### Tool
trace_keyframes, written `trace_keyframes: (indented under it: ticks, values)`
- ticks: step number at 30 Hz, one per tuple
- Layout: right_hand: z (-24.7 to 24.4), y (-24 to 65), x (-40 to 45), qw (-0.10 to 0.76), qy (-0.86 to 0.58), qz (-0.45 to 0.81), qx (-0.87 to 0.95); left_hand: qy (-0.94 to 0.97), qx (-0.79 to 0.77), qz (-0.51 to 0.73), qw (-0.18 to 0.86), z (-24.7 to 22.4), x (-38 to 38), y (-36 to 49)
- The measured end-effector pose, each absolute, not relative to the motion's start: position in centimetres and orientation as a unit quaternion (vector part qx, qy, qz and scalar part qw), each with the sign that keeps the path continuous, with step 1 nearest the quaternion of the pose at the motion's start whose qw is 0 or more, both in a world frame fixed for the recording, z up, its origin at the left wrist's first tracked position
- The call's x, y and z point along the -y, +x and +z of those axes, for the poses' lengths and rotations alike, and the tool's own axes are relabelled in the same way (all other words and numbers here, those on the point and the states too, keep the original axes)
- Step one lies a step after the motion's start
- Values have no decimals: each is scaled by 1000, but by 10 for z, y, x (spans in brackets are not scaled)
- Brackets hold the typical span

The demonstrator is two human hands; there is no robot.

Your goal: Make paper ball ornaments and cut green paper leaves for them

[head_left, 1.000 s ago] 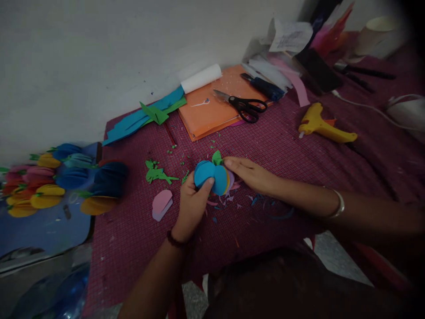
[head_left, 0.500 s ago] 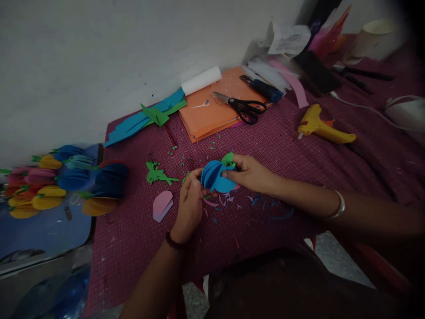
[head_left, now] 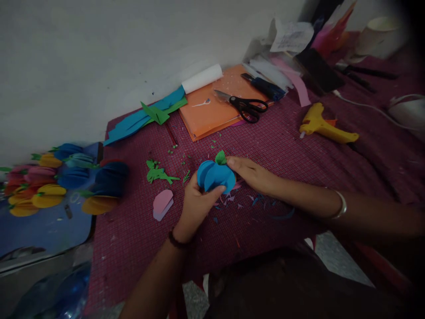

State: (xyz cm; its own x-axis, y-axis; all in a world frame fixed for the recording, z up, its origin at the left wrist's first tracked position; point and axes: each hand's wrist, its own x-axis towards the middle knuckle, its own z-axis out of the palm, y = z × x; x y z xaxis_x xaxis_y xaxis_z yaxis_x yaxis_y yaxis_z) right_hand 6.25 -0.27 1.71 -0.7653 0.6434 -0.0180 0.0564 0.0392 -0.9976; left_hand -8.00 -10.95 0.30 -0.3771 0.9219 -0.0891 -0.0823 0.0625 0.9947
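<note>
A blue paper pumpkin (head_left: 219,177), built from folded round pieces with a green leaf (head_left: 220,157) on top, is above the cloth in front of me. My left hand (head_left: 198,201) grips it from the lower left, thumb across its front face. My right hand (head_left: 254,175) lies along its right side with fingers stretched out, the fingertips at the pumpkin's edge beside the leaf. Green paper scraps (head_left: 159,173) and pink and lilac rounded cut-outs (head_left: 162,204) lie left of my hands. Small paper clippings (head_left: 230,200) are scattered under them.
Black-handled scissors (head_left: 247,106) and a blue cutter (head_left: 264,86) lie on orange sheets (head_left: 202,117). A yellow glue gun (head_left: 325,126) rests at right, near a white cable (head_left: 365,106). Several finished paper shapes (head_left: 49,196) sit on a blue surface (head_left: 49,237) at left.
The pumpkin has turned so its flat blue faces and leaf show towards me. My left thumb has moved onto its front; my right hand has loosened its pinch and straightened its fingers.
</note>
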Motion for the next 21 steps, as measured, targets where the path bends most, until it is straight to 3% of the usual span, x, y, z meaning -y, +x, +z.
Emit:
trace_keyframes:
  ticks: [7,16,21]
  values:
    - [12,58,3,173,-244,691,658,372,-592,581,417,4,112,-82]
    - [10,56,0,208,-251,683,654,386,-540,607,438,-1,114,-89]
    - [12,58,0,220,-248,678,656,384,-600,574,404,2,110,-84]
